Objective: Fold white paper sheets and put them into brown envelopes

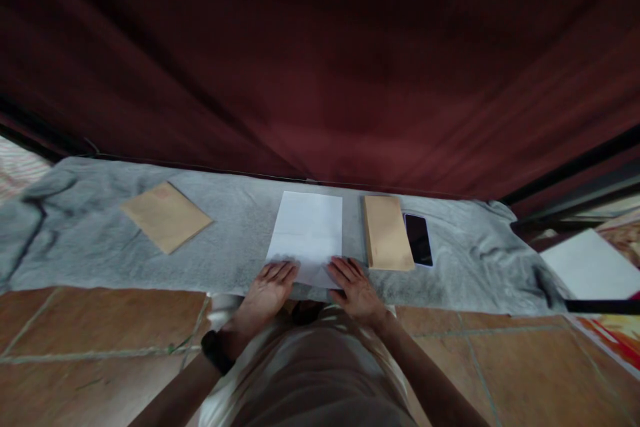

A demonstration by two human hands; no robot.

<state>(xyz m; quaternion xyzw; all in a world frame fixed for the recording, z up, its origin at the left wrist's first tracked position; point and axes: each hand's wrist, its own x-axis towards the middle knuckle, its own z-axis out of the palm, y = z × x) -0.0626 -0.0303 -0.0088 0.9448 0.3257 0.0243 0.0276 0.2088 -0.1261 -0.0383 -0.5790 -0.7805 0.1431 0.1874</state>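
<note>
A white sheet of paper (311, 227) lies flat on the grey cloth, its near edge towards my body. On its near left corner rests my left hand (273, 285), palm down with the fingers stretched out. My right hand (354, 285) lies likewise on the near right corner, fingers extended and thumb apart. Neither hand grasps anything. Just right of the paper is a stack of brown envelopes (389, 233), close beyond my right fingers. A phone (419, 240) with a dark screen lies against the stack's right side.
Grey cloth (240, 247) covers the long narrow surface. Another brown envelope or small stack (167, 217) lies askew at the left. A dark red panel (320, 93) rises along the back edge. At the far right is a white sheet (593, 265). Tiled floor (120, 327) shows below.
</note>
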